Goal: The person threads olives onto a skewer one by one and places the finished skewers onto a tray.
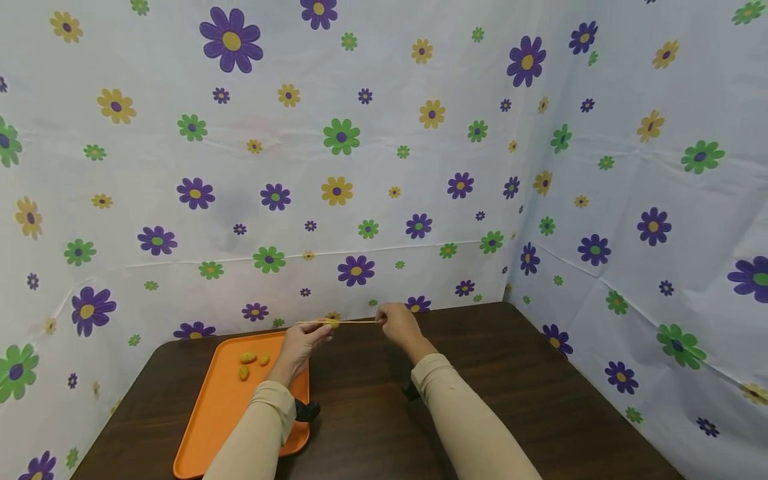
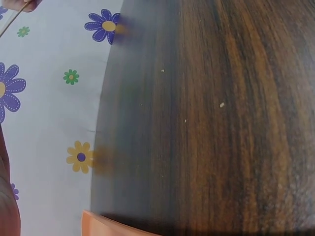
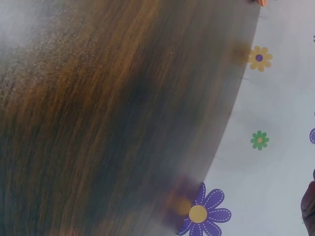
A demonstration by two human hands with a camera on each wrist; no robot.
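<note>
In the head view, a thin wooden skewer (image 1: 357,323) runs level between my two hands above the table's far edge. My left hand (image 1: 302,348) pinches a small yellow lump (image 1: 333,324) at its fingertips, along the skewer; whether the skewer goes through the lump is too small to tell. My right hand (image 1: 400,325) grips the skewer near its right end, fingers curled. Only a strip of the left hand (image 2: 7,201) shows in the left wrist view. At the right wrist view's edge, a bit of the right hand (image 3: 308,211) appears.
An orange tray (image 1: 219,423) lies under and left of my left forearm. On it sit three yellow-brown lumps (image 1: 247,358), like small potatoes. The dark wood table (image 1: 480,373) meets a flower-printed sheet (image 1: 384,160) at the back and right. Light crumbs (image 2: 222,104) dot the tabletop.
</note>
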